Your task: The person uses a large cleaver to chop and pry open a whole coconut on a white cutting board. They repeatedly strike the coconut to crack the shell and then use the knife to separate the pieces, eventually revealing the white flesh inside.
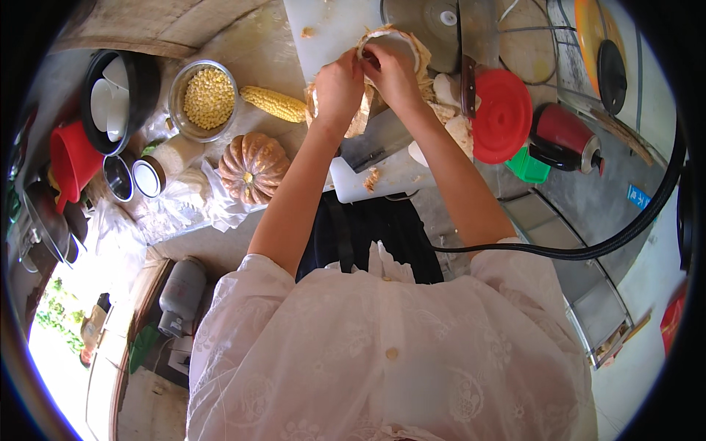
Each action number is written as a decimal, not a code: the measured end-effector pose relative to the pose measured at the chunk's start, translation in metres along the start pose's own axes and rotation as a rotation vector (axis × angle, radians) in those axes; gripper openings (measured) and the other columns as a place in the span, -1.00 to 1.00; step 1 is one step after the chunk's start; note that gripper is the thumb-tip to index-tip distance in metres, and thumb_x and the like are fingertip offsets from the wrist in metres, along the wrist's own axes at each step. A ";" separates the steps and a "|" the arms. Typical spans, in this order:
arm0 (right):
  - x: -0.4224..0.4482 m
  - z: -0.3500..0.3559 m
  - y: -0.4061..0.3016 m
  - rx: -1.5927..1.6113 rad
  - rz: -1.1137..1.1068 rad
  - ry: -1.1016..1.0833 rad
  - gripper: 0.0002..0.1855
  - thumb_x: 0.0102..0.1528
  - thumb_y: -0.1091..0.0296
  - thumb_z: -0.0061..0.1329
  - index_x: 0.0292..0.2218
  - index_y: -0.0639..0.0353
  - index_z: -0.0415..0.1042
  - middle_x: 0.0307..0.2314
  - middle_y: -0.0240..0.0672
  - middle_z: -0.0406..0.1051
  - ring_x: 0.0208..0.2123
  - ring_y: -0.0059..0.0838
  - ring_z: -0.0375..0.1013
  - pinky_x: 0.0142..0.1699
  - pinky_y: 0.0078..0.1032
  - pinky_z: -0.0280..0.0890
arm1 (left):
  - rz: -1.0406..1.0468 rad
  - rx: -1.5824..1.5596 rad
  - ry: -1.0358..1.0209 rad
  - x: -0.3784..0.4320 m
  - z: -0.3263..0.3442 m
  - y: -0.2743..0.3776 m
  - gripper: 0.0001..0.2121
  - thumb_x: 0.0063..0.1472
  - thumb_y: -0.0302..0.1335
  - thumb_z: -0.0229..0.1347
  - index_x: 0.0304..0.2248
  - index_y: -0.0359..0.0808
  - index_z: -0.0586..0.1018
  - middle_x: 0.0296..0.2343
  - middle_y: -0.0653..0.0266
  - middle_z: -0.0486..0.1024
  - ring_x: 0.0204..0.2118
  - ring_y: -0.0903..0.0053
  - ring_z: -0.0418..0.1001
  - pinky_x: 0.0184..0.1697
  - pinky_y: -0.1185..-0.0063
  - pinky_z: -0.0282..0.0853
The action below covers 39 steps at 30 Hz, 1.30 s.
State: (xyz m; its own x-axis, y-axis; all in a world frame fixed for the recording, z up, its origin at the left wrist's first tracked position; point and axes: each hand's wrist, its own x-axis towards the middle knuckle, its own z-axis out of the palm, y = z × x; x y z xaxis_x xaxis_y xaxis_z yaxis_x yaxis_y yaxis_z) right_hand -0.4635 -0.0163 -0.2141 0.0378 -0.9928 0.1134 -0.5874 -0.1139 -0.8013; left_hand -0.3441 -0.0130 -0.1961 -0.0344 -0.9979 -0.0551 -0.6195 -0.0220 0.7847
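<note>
An opened coconut half [416, 47] with white flesh and a fibrous husk sits over the white cutting board [353, 182]. My left hand [343, 82] grips its near left rim. My right hand [390, 69] has its bent fingers at the same rim, close to the left fingertips; what lies between them is too small to tell. Below my left hand is another husked coconut piece [361, 116], partly covered by the hand. A broad metal blade [383, 138] lies flat on the board between my forearms. Coconut chunks [459, 132] rest beside my right forearm.
A cleaver with a wooden handle [468, 88] lies at the right, by a red plastic lid [502, 116]. A round pot lid [422, 33] is behind. To the left are a corn cob [274, 103], a bowl of corn kernels [208, 99] and a ribbed pumpkin [253, 168].
</note>
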 end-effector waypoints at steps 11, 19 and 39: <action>0.001 0.003 -0.005 -0.078 -0.067 0.085 -0.86 -0.08 0.43 -0.01 -0.41 0.24 0.36 -0.53 -0.13 0.38 -0.44 -0.11 0.38 -0.32 -0.30 0.27 | 0.062 -0.001 0.071 -0.001 0.001 0.005 -0.88 0.14 -0.48 -0.08 -0.44 -0.29 0.49 -0.65 0.00 0.43 -0.59 0.07 0.41 -0.51 0.28 0.32; 0.006 0.002 -0.002 -0.004 -0.042 0.182 -0.87 -0.10 0.50 0.00 -0.42 0.22 0.39 -0.56 -0.20 0.41 -0.51 -0.22 0.40 -0.41 -0.39 0.28 | 0.011 0.053 0.029 -0.002 0.001 0.002 -0.84 0.13 -0.47 -0.03 -0.31 -0.26 0.52 -0.56 0.01 0.47 -0.51 0.09 0.44 -0.46 0.35 0.35; -0.083 -0.109 -0.204 1.577 0.814 -0.670 -0.06 0.10 -0.41 -0.68 0.11 0.35 0.02 0.09 -0.12 0.06 0.13 -0.36 0.05 0.19 -0.43 -0.06 | 0.102 -0.056 0.370 -0.164 -0.148 0.104 -0.78 -0.15 -0.59 0.24 -0.43 -0.20 0.55 -0.53 0.37 0.41 -0.45 0.49 0.32 -0.34 0.55 0.17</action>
State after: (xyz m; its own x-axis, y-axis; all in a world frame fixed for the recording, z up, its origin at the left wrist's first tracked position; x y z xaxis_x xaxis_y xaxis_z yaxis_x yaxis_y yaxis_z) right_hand -0.4345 0.0930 0.0040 0.6625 -0.6194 -0.4214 0.5363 0.7848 -0.3105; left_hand -0.2865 0.1398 -0.0143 0.1976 -0.9496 0.2435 -0.5836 0.0856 0.8075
